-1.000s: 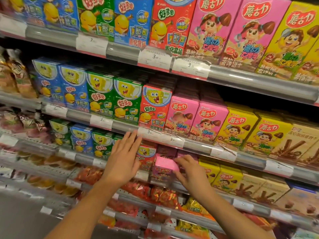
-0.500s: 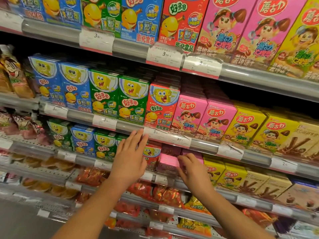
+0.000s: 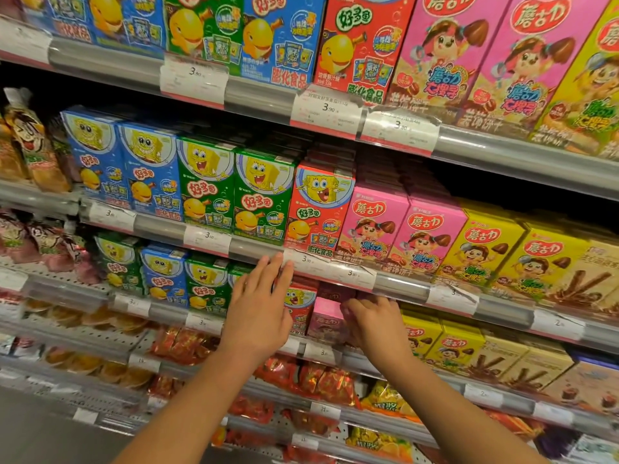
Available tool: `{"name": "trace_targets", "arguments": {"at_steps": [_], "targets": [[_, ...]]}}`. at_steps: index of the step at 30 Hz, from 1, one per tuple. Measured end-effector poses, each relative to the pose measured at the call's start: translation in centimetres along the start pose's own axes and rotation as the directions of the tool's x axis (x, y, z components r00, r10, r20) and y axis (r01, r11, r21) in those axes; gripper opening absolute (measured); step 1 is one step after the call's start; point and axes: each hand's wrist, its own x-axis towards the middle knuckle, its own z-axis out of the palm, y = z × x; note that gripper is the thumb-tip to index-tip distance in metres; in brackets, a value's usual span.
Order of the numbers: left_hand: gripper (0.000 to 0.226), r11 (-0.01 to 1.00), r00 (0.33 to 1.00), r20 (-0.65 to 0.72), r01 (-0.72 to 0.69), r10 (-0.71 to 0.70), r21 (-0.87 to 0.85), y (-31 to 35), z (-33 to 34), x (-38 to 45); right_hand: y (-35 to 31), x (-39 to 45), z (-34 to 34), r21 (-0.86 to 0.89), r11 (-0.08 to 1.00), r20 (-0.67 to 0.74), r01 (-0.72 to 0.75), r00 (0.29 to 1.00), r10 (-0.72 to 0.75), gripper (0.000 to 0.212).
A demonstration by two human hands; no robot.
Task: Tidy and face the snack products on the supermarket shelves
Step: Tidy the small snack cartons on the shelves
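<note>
Just under the shelf edge, hands grip a pink box.

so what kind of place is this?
Almost certainly a supermarket snack aisle: tiered shelves with price tags clipped on the shelf rail, and rows of identical snack boxes faced forward, bagged snacks below.

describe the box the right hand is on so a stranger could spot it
Start at the shelf rail below the row of cartoon-sponge boxes. Just under it, the right hand grips a small pink cardboard box. A red box is on its left, yellow boxes on its right; it alone is pink.
</note>
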Motion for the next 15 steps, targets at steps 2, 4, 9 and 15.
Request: {"name": "trace_targets", "arguments": {"at_steps": [2, 4, 9, 15], "targets": [[0.083, 1.0, 1.0, 0.0, 0.004, -0.004, 0.004, 0.1, 0.0, -0.1, 0.1, 0.3, 0.0, -0.018, 1.0, 0.03, -0.01, 0.999, 0.01, 0.018], [0.084, 1.0, 1.0, -0.006, 0.006, -0.006, 0.006, 0.2, 0.0, -0.1, 0.2, 0.6, 0.2, -0.059, 0.998, 0.08, -0.022, 0.996, 0.027, 0.029], [0.086, 1.0, 1.0, -0.019, 0.005, -0.005, -0.01, 0.4, 0.0, -0.1, 0.7, 0.5, 1.3, -0.138, 0.99, 0.148, -0.021, 0.988, 0.041, 0.054], [0.084, 0.999, 0.999, 0.004, 0.034, -0.034, -0.039, 0.8, -0.3, -0.2, 1.3, -0.5, 0.7, -0.07, 0.996, 0.15, 0.06, 0.987, -0.049, 0.056]]}}
